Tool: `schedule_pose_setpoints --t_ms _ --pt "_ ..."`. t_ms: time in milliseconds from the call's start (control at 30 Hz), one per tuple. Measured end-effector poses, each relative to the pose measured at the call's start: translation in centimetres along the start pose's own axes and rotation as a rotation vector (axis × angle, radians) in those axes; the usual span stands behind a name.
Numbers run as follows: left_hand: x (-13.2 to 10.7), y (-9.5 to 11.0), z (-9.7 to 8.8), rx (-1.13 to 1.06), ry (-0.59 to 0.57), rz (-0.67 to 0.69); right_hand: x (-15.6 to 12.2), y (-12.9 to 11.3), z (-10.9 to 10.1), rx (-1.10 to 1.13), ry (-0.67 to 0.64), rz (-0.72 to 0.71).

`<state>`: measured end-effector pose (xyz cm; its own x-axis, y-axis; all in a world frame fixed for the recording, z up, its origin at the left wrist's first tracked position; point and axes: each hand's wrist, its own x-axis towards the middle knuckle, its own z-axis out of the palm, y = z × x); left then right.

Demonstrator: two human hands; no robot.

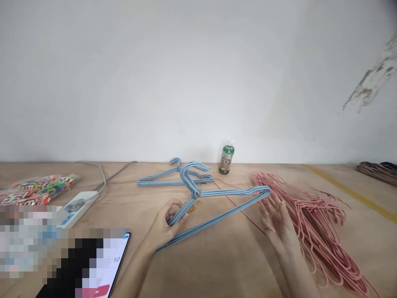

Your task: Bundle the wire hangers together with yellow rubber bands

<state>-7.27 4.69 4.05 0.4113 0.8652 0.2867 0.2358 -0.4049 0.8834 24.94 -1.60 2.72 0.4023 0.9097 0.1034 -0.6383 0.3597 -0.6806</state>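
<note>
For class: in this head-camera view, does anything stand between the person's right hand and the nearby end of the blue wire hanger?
Nothing visible does. The open right hand sits right at the end of the blue wire hanger; the pink hangers lie on the hand's other side.

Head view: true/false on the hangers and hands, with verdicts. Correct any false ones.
The left hand holds a light-blue wire hanger. True.
The right hand grips that hanger. False: it is open, its fingers near the hanger's far corner.
A second light-blue wire hanger lies on the wooden table beyond it. True.
A heap of pink wire hangers lies right of the right hand. True.
A green-labelled plastic bottle lies on its side. False: it stands upright by the white wall.
</note>
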Motion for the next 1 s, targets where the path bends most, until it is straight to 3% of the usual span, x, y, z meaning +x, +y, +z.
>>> schedule_pose_setpoints --t_ms 267,467,1000 --pt "-0.1 0.7 -0.4 0.046 -0.011 0.004 0.8 0.9 -0.7 -0.224 0.092 -0.045" --pt "-0.1 1.6 -0.5 0.01 -0.017 0.008 0.9 1.5 -0.7 -0.239 0.1 -0.041" --pt "-0.3 0.7 -0.1 -0.008 -0.075 -0.007 0.3 1.9 0.5 -0.255 0.076 -0.041"
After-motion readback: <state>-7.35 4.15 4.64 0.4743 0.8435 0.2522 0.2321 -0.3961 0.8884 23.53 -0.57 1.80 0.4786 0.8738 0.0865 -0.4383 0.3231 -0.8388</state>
